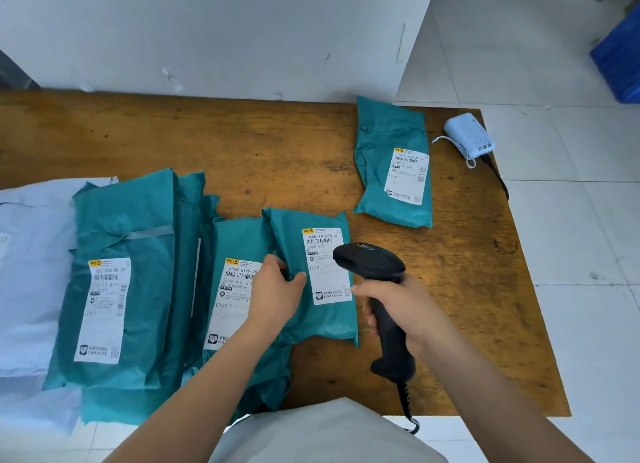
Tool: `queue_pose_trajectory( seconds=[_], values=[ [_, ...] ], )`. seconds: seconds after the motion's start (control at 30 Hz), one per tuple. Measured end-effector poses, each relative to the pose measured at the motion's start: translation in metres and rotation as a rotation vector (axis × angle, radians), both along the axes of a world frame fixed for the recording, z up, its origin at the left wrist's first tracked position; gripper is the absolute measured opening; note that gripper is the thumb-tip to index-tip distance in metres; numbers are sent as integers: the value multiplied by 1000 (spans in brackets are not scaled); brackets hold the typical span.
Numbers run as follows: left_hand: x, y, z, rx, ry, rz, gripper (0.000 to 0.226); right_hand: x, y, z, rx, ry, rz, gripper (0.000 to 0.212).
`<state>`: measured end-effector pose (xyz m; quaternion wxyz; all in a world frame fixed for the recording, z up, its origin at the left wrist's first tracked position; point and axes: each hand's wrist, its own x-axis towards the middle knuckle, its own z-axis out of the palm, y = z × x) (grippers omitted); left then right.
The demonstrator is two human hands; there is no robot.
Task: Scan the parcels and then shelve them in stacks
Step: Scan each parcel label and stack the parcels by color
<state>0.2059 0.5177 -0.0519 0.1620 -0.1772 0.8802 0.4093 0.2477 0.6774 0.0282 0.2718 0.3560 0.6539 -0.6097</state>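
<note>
Left hand point(277, 294) grips left edge of middle teal parcel point(313, 324); right hand point(412, 310) grasps scanner point(372, 263) over its label point(320, 282).

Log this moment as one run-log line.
step: scan | left hand: holds parcel | right hand: grips scanner over label | pile: left of parcel
</note>
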Motion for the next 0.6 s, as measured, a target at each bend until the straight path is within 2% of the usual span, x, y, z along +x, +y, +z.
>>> queue_pose_trajectory(
  seconds=[0.1, 0.2, 0.27, 0.33, 0.43, 0.47, 0.53, 0.6],
  values=[
    [-6, 5, 3, 6, 12, -91, 30, 0, 1, 0, 1, 0, -21, 14],
    [-12, 2, 18, 169, 67, -156, 16, 1, 3, 3, 1, 32, -52, 14],
    [-15, -10, 34, 255, 98, -163, 18, 0, 5, 4, -9, 60, -76, 16],
    [-13, -29, 54, 333, 142, -101, 10, -2, 5, 6, -24, 81, -88, 17],
    [-4, -67, 80, 374, 168, 62, 26, -4, 0, 7, -37, 98, -71, 15],
    [-1, -79, 84, 356, 163, 93, 24, -4, -2, 7, -41, 101, -63, 14],
    [3, -98, 82, 228, 107, 94, 2, -4, -7, 7, -52, 105, -35, 14],
    [9, -100, 75, -63, -38, -10, 33, -2, -13, 6, -58, 104, 0, 15]
  ],
)
